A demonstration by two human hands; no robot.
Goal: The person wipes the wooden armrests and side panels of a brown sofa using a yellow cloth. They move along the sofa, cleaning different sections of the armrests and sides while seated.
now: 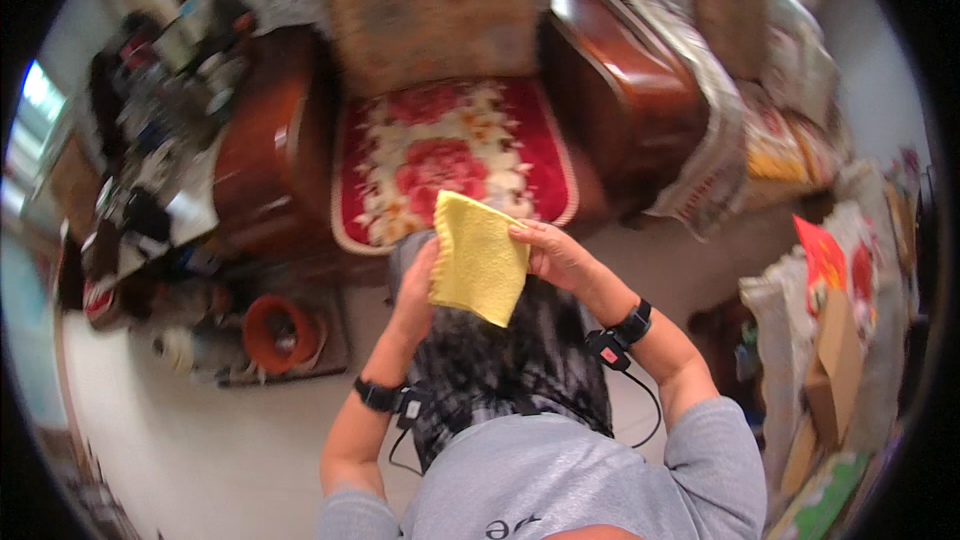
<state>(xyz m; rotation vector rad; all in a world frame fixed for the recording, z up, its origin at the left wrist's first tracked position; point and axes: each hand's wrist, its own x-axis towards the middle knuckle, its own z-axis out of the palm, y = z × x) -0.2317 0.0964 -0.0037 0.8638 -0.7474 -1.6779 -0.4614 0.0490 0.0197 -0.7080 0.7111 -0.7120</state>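
Note:
A yellow cloth (480,262) with a scalloped left edge is held up in front of my body, above my lap. My left hand (417,292) grips its left side, the fingers partly hidden behind it. On the right edge, my right hand (551,251) pinches the cloth near its upper corner, thumb on top. Beyond the cloth lies a red seat cover (450,157) with a flower pattern, spread on a wooden armchair. Both of my wrists carry black straps with small cabled devices.
Glossy wooden armrests (637,82) flank the seat. An orange round container (280,334) stands low at the left, near a cluttered side table (196,199). Covered items, a red packet (823,262) and a cardboard box (836,367) sit at the right.

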